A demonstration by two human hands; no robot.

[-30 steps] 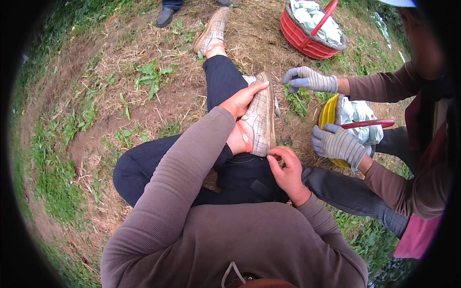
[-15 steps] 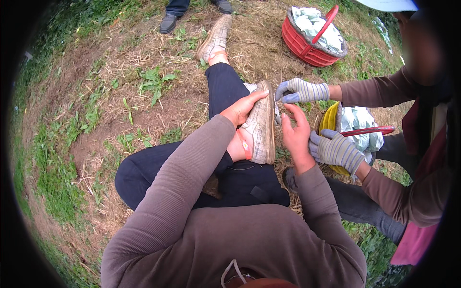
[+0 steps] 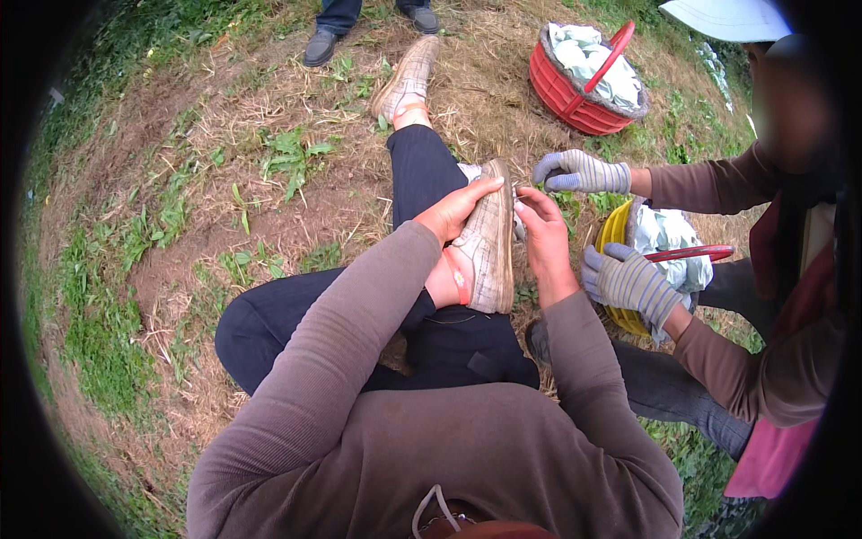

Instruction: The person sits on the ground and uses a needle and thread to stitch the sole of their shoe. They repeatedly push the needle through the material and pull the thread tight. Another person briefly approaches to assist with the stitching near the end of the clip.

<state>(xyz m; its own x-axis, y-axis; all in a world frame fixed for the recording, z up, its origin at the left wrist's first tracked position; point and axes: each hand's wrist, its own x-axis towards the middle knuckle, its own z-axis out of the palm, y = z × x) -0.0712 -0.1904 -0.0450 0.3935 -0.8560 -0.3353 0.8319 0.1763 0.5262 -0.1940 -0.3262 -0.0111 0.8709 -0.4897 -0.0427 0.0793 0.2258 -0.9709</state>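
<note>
A pale checked shoe [image 3: 486, 238] with a dirty tan sole is on my foot, which is drawn up across my other leg with the sole turned right. My left hand [image 3: 456, 212] is closed round the shoe's middle, its thumb on the sole's edge. Beside the sole, my right hand [image 3: 544, 235] has thumb and fingertips brought together in a pinch; whatever is between them is too small to name. At my ankle shows an orange patterned sock edge [image 3: 459, 277]. Just right of my right hand is a person's striped gloved hand [image 3: 584, 171], apart from it.
That person's other gloved hand [image 3: 631, 286] is by a yellow basket [image 3: 620, 229] of pale bags. A red basket [image 3: 575, 97], filled likewise, stands farther back. My other shoe [image 3: 406, 81] rests on dry grass, near another person's dark shoes [image 3: 320, 47].
My right hand has moved in to the sole and its fingers have closed to a pinch. The person's upper gloved hand has drawn back to the right, away from the shoe.
</note>
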